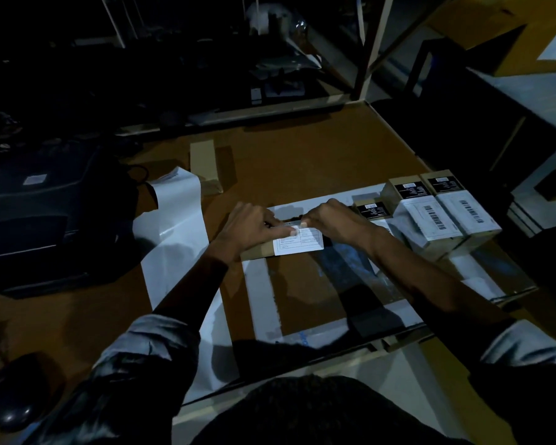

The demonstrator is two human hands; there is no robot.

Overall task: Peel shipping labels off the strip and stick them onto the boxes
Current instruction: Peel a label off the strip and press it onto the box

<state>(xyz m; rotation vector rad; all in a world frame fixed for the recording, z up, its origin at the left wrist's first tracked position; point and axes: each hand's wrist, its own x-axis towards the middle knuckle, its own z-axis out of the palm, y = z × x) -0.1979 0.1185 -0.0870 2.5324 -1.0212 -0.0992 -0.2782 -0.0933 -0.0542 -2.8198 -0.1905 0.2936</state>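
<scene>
A white shipping label (pixel 298 241) lies on the top of a small brown box (pixel 257 250) at the middle of the table. My left hand (pixel 249 228) rests on the box, its fingertips pressing the label's upper left part. My right hand (pixel 333 221) meets it from the right, fingertips on the label's top edge. A long white backing strip (pixel 177 226) curls from the printer (pixel 42 213) across the table on the left. To the right stand three boxes; two (pixel 427 220) (pixel 466 210) carry barcode labels, a third (pixel 371 211) is partly hidden behind my right hand.
A flat brown cardboard piece (pixel 206 165) lies behind the strip. A large flattened carton (pixel 318 293) with white tape covers the table under my arms. A dark mouse (pixel 13 393) sits at the lower left. Shelving (pixel 369 46) and cartons (pixel 527 36) stand behind and to the right.
</scene>
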